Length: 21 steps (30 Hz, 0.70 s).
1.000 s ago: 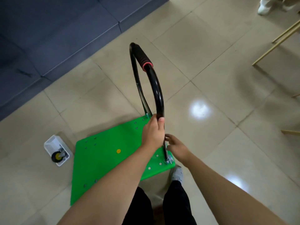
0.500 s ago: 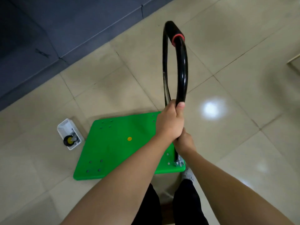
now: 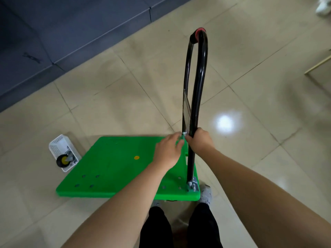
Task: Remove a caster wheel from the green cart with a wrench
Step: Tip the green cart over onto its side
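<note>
Cart positioning before caster removal

Cart (image 3: 114, 169) upright on floor; casters beneath deck, hidden. Right hand (image 3: 201, 141) grips handle (image 3: 197, 86) near deck, probably to steady it. Left hand (image 3: 167, 149), fingers extended, reaches toward handle hinge. Spare caster (image 3: 64, 159) in basket (image 3: 60, 144) left of cart.

The right hand (image 3: 200, 141) grips the black handle (image 3: 197, 90) of the green cart (image 3: 111, 169). The left hand (image 3: 167, 151) hovers beside it, fingers relaxed. A caster wheel (image 3: 62, 160) lies in a white basket (image 3: 59, 143).
</note>
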Tool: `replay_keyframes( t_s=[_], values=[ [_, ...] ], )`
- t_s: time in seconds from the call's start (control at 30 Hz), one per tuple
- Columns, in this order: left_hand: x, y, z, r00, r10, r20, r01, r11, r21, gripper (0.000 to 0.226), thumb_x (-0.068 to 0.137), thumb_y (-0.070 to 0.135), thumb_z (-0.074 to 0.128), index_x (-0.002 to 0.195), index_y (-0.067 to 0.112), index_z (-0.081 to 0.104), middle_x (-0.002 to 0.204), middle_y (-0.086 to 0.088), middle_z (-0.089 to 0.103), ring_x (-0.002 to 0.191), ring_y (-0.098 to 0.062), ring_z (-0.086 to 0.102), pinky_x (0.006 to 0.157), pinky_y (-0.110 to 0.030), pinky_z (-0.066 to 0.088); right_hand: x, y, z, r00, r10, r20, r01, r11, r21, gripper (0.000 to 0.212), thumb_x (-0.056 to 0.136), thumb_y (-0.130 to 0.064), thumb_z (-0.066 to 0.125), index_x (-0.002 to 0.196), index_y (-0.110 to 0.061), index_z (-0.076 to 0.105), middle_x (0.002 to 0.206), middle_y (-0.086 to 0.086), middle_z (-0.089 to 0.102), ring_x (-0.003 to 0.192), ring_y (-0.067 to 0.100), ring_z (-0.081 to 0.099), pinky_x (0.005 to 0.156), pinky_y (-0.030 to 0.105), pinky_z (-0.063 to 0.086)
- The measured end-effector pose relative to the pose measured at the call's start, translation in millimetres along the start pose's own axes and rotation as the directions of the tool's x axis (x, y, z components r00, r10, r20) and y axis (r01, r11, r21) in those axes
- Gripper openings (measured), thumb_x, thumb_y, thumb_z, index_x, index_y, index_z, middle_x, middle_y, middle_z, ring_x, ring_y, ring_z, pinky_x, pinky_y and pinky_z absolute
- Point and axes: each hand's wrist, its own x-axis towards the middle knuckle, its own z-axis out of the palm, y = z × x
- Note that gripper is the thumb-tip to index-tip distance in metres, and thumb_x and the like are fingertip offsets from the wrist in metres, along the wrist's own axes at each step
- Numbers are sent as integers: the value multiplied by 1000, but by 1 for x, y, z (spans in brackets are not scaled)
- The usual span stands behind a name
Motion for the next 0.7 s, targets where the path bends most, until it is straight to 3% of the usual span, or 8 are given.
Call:
replay_keyframes(
  t_s=[0.13,0.23,0.3,0.37,0.47,0.57,0.63,0.7],
  values=[
    [-26,-61,28,986,-51,160,33,993,115,60,101,52,48,153,25,39,150,-1,51,136,-22,49,112,-40,40,22,-8,-4,999,-9,-49,8,1000,-24,40,97,-37,57,116,-2,56,109,19,64,96,39,63,80,43,55],
    [-34,-97,45,969,-44,243,-22,965,263,77,91,66,55,155,29,33,155,0,45,139,-22,45,114,-42,37,41,-13,-11,995,7,-104,-10,1000,-29,34,99,-35,54,115,-4,54,100,13,60,81,29,58,67,35,48],
    [-37,-117,54,949,-40,314,-94,912,400,88,84,71,60,156,32,28,155,0,44,140,-24,42,114,-44,34,54,-19,-14,989,14,-149,-20,999,-37,34,101,-33,53,116,-4,51,96,11,56,80,28,54,66,34,44],
    [-43,-136,63,929,-55,367,-148,851,504,93,83,62,68,157,34,21,155,-3,41,142,-27,38,116,-48,29,64,-23,-11,979,20,-200,-30,998,-48,35,102,-34,49,119,-3,47,94,11,52,83,31,53,67,36,41],
    [-50,-162,71,944,-99,314,-111,802,587,89,88,40,72,158,34,19,153,-4,43,141,-30,38,117,-48,26,71,-21,0,958,13,-286,2,999,50,33,104,-32,45,122,-5,41,84,6,52,78,32,55,58,33,37],
    [-57,-181,69,950,-80,301,-130,777,616,86,85,42,74,156,33,28,150,-3,48,137,-31,43,114,-51,28,67,-19,14,934,34,-357,18,990,142,30,106,-31,41,126,-8,36,75,0,48,63,18,49,50,31,30],
    [-62,-196,69,944,-37,328,-194,740,643,95,70,26,85,153,30,39,145,-6,53,130,-35,51,109,-56,38,72,-19,15,918,23,-395,22,994,107,33,106,-35,39,126,-9,35,83,6,58,66,26,55,56,33,38],
    [-65,-213,62,961,-85,262,-126,711,691,103,51,10,91,146,27,53,136,-10,61,119,-39,59,97,-59,49,78,-22,14,910,18,-413,10,998,64,37,106,-40,37,128,-10,34,95,7,62,79,31,62,66,39,44]
  ],
)
